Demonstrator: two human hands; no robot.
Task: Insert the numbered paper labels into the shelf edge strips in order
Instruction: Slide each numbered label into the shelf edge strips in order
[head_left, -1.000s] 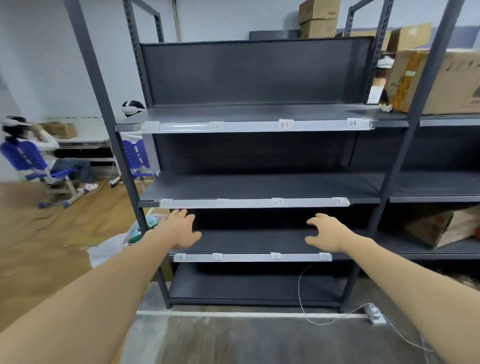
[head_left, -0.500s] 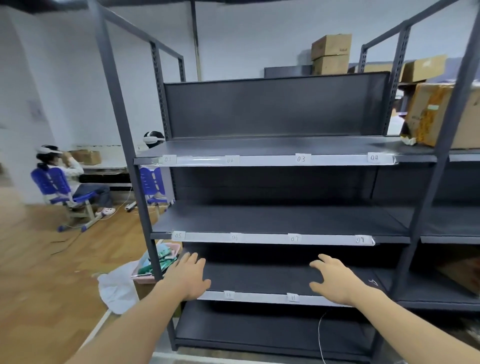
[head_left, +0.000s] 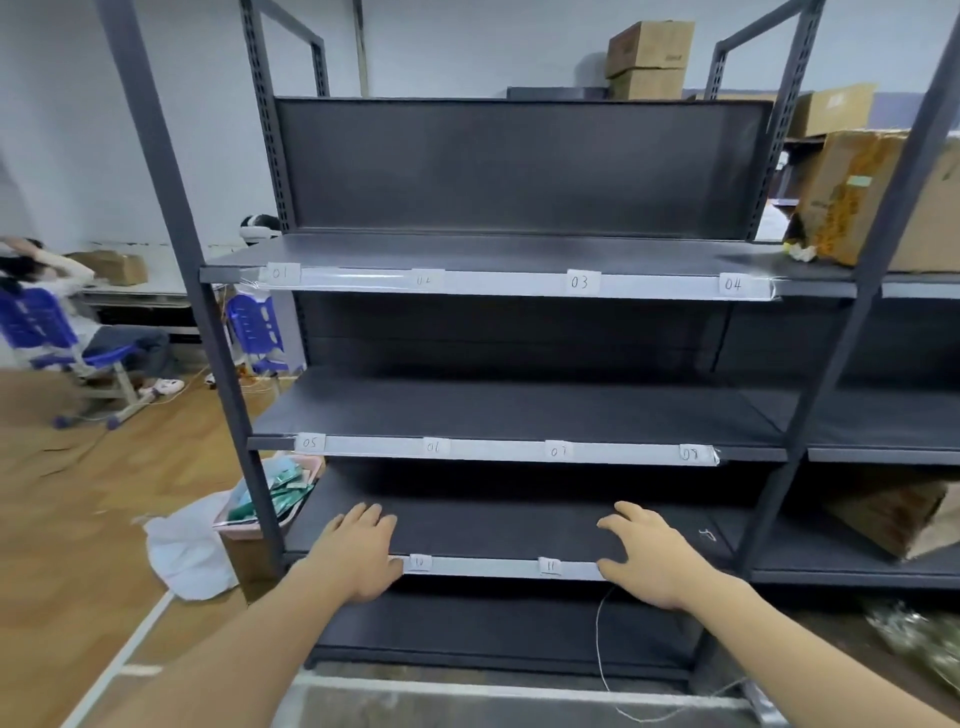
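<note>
Both hands are empty, no paper in either. The left hand (head_left: 358, 556) is palm down with fingers spread over the front edge of the third shelf (head_left: 498, 525), by its left corner. The right hand (head_left: 649, 558) mirrors it toward the right end of that edge, fingers loose and slightly splayed. They look like they're resting on the edge, but I can't swear to contact.

Between the hands, the lower strip (head_left: 483, 566) shows label 10 (head_left: 420, 562) and label 11 (head_left: 549, 566) already tucked in. If there's a 09 or 12, the hands are covering those spots, so I can't tell. One level up, the middle strip (head_left: 498, 449) reads 05 to 08 along the front edge, and the top strip (head_left: 498, 283) reads 01 to 04.

Handling-wise, I'd guess these slips weigh basically nothing and are floppy, so they'll buckle if shoved from the end. Better to pinch one by its top corners, keep it flat and slide it down behind the clear lip. The plastic looks glossy and a bit loose at the right ends, so go gently there.

Off the right side, a cardboard box (head_left: 883, 202) sits on the top shelf of the next bay.
</note>
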